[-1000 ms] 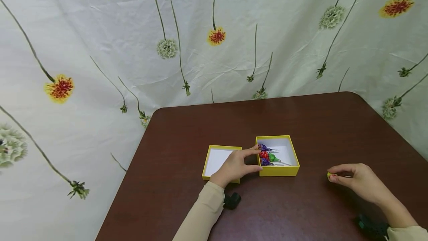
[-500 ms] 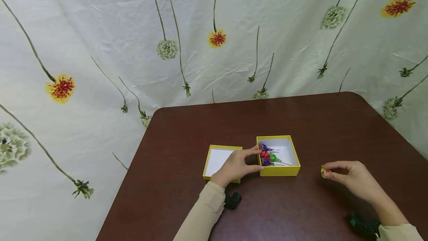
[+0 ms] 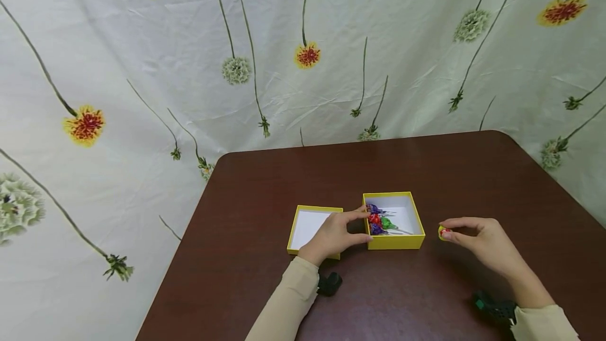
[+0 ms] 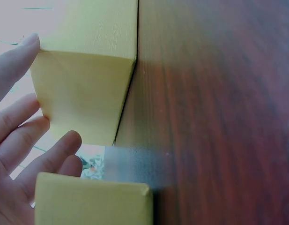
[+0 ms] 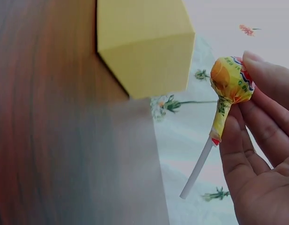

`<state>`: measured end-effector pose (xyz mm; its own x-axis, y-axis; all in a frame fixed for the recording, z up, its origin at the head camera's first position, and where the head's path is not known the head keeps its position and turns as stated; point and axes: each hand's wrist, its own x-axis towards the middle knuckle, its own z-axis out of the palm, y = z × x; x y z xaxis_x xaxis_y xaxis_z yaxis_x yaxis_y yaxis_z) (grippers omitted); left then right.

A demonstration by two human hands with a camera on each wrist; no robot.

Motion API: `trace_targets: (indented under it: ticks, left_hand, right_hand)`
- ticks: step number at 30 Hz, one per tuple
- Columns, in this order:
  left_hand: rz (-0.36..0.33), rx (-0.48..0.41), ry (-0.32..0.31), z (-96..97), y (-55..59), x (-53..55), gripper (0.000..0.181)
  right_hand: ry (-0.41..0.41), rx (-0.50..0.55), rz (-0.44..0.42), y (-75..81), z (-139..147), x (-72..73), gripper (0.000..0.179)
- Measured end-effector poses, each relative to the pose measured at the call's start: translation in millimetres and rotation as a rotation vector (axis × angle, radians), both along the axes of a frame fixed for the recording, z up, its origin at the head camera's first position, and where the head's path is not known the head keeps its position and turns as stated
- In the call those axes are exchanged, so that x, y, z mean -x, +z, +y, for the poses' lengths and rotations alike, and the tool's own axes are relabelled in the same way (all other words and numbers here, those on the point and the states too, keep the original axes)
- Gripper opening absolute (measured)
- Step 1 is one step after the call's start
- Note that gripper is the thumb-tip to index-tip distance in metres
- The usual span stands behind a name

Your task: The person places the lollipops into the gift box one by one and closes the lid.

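Observation:
The yellow box (image 3: 396, 242) has a white inside and stands with its top off. Several wrapped lollipops (image 3: 374, 219), purple, red and green, lie along its left side, sticks pointing right. My left hand (image 3: 329, 233) holds the box's left side, thumb at the near corner and a finger at the rim farther back. Right of the box, my right hand (image 3: 492, 243) pinches a yellow-wrapped lollipop (image 5: 228, 79) by its head between thumb and fingers. Its white stick (image 5: 196, 168) hangs down at a slant in the right wrist view.
A yellow-edged box lid (image 3: 303, 228), white inside up, lies left of the box, partly under my left hand and forearm in view. All stands on a dark brown table (image 3: 284, 178). Behind it hangs a flowered cloth (image 3: 189, 41).
My right hand has moved left toward the box, bringing the pinched yellow lollipop closer. My left hand, the box and the lid keep their places.

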<state>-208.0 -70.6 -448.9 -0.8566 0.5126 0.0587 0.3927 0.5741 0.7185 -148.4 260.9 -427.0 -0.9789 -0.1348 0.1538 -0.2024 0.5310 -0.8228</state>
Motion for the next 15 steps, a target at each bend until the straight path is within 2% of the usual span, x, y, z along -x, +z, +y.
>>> trace_targets:
  ticks: [15]
  left_hand:
    - [-0.007, -0.002, -0.005, -0.4, 0.5, -0.2, 0.059]
  right_hand:
    - [0.008, 0.087, 0.007, 12.7, -30, 10.9, 0.03]
